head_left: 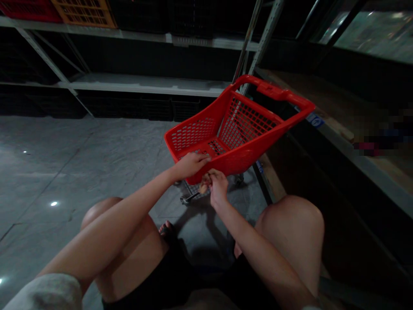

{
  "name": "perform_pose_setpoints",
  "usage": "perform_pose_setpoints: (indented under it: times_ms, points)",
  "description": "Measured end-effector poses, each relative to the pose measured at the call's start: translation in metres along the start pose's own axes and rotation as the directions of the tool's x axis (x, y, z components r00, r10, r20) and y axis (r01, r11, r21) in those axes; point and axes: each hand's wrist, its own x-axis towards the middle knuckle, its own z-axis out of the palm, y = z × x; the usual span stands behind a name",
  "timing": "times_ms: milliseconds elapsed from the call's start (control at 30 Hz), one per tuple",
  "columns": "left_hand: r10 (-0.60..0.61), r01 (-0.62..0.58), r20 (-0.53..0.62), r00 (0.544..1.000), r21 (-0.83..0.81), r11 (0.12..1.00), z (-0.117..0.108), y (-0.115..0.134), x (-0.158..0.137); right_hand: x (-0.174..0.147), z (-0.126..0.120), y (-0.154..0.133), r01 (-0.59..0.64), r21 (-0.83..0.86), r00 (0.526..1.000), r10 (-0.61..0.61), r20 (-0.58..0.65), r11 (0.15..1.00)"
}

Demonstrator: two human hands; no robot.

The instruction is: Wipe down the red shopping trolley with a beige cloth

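A red plastic shopping cart (248,157) with latticed sides stands in front of me, its handle toward the upper right. My left hand (192,165) is on the rim at the cart's near side, fingers bent over it toward the right. Just below, my right hand (219,187) pinches a small crumpled brown piece (205,183), perhaps cloth, close to the cart's outer wall. Dim light and blur leave its exact kind unclear. The inside of the cart shows its latticed floor. My knees are spread on either side of my forearms.
White metal shelving (145,84) runs across the back, with dark crates below and a yellow crate (85,13) and red crate (32,9) above. A long ledge (361,142) lines the right side. Grey floor (64,168) spreads to the left.
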Motion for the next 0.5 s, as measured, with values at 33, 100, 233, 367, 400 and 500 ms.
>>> perform_pose_setpoints:
  times_ms: [33,100,233,367,400,500]
  points:
    - [-0.017,0.014,0.029,0.999,0.089,0.996,-0.006,-0.006,-0.002,0.014,-0.009,-0.015,0.029,-0.005,0.998,-0.029,-0.064,1.000]
    - [-0.078,0.052,0.079,0.994,0.291,0.955,-0.014,-0.019,-0.007,0.044,-0.029,-0.049,0.145,-0.075,0.961,-0.159,-0.225,0.987]
    - [-0.113,0.047,0.104,0.988,0.499,0.865,-0.017,-0.032,-0.013,0.104,-0.072,-0.115,0.466,-0.592,0.732,-0.662,-0.159,0.658]
    - [-0.096,0.038,0.080,0.992,0.539,0.841,-0.009,-0.028,-0.013,0.129,-0.097,-0.138,0.647,-0.729,0.667,-0.628,0.401,0.222]
    - [-0.087,0.039,0.064,0.994,0.543,0.839,-0.007,-0.027,-0.013,0.125,-0.097,-0.136,0.707,-0.686,0.641,-0.570,0.515,0.175]
    - [-0.075,0.052,0.021,0.997,0.547,0.835,-0.002,-0.028,-0.014,0.094,-0.078,-0.121,0.839,-0.534,0.527,-0.402,0.748,0.105]
